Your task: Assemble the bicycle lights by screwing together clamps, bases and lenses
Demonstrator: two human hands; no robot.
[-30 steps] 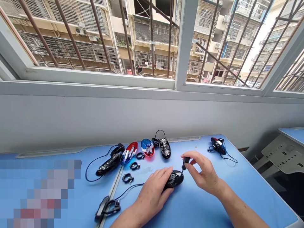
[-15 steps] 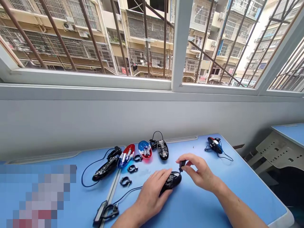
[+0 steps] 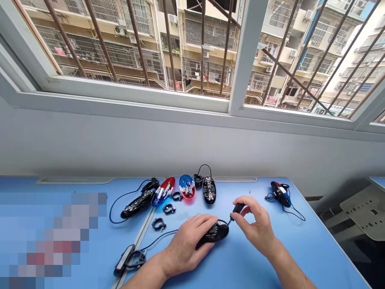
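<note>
My left hand (image 3: 190, 242) grips a black oval housing (image 3: 219, 231) against the blue table, its fingers over the top and its thumb along the near side. A black cable runs from the left side of my hand toward a black-and-grey clamp piece (image 3: 126, 260). Between the thumb and fingers of my right hand (image 3: 255, 224) is a short screwdriver (image 3: 238, 208) with a black handle. It leans to the right, with its tip at the right end of the housing. Whether the tip sits in a screw is too small to tell.
Behind my hands lie a red-and-blue shell (image 3: 164, 192) with batteries, another such shell (image 3: 187, 187), and an open black housing (image 3: 209, 190). Several black ring clamps (image 3: 159, 224) are at left, near a cabled black housing (image 3: 137, 204). A red-and-blue unit (image 3: 281, 194) lies far right.
The screwdriver has gone from nearly upright to leaning right, and my right hand has shifted slightly with it. My left hand keeps its grip on the housing. The camera view has turned somewhat.
</note>
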